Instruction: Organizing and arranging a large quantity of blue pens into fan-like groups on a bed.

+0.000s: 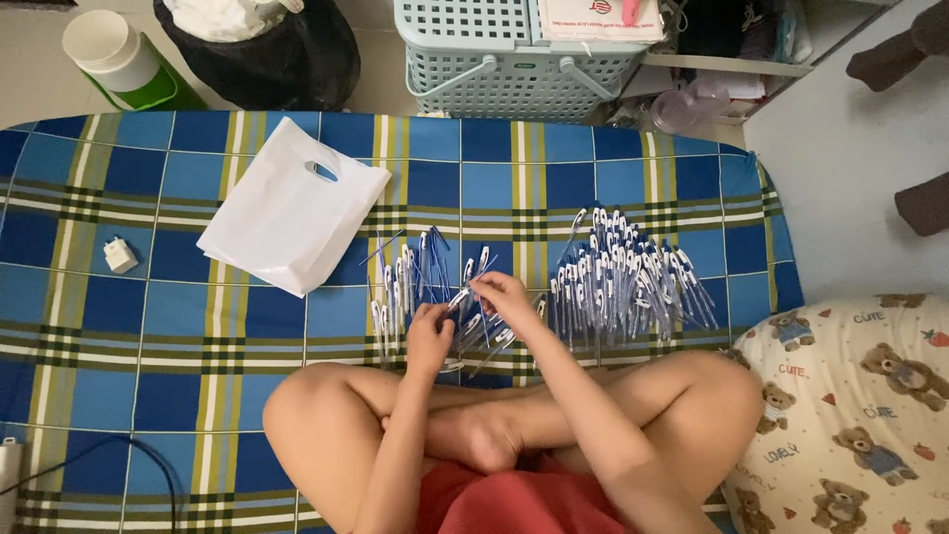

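We're holding one blue-and-white pen (461, 296) between both hands, just above the loose pens (415, 277) lying on the plaid bed (148, 326). Our left hand (429, 339) is pinching its near end and our right hand (502, 294) is gripping the far end. A bigger pen pile (623, 282) is sitting to the right, a white plastic bag (287, 213) to the far left.

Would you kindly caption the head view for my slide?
Seated cross-legged on a blue plaid sheet, left hand and right hand handle a pen between pen piles.
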